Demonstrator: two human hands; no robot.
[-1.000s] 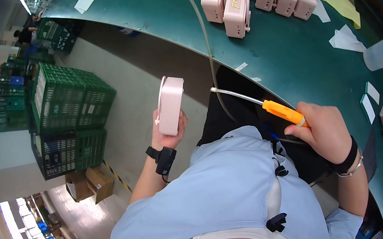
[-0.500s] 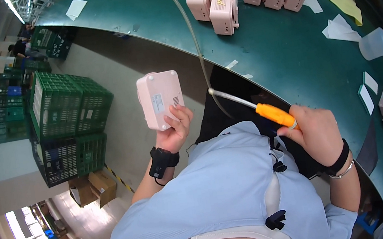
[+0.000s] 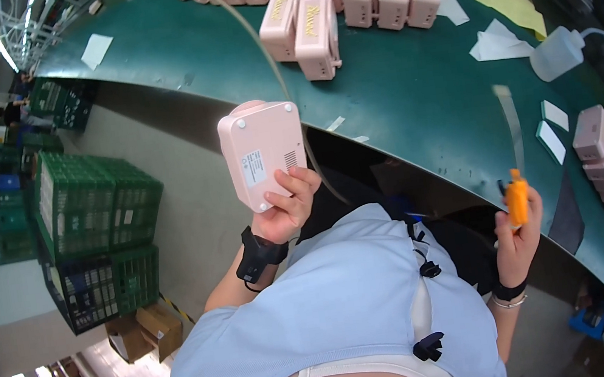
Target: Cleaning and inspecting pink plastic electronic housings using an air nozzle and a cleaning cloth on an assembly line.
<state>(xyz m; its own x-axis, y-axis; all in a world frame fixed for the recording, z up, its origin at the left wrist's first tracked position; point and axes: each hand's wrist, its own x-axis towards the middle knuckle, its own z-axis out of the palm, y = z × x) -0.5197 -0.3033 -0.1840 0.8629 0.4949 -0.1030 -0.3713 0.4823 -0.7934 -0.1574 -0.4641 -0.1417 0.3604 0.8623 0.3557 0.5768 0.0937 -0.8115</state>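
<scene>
A pink box-shaped device [image 3: 265, 151] is raised off the table in my left hand [image 3: 288, 207]. Its underside shows small white feet, a pale label and a slotted vent. My fingers close around its lower right corner. Out to the right, my right hand [image 3: 519, 240] grips an orange-handled tool [image 3: 517, 198]. The tool's long thin shaft points up over the table edge and is smeared by motion, so its exact kind is unclear. The two hands are well apart, and the shaft does not touch the device.
The green table [image 3: 411, 90] carries rows of pink devices [image 3: 316, 38], a stack of pink devices [image 3: 594, 135], a squeeze bottle [image 3: 557, 54] and white papers [image 3: 500, 44]. A clear hose [image 3: 260, 41] droops over its edge. Green crates [image 3: 80, 210] and cardboard boxes [image 3: 145, 332] stand left.
My right hand has swung outward to the right with the tool, whose shaft now points up instead of toward the device. The device has come slightly nearer the table. The whole view has shifted.
</scene>
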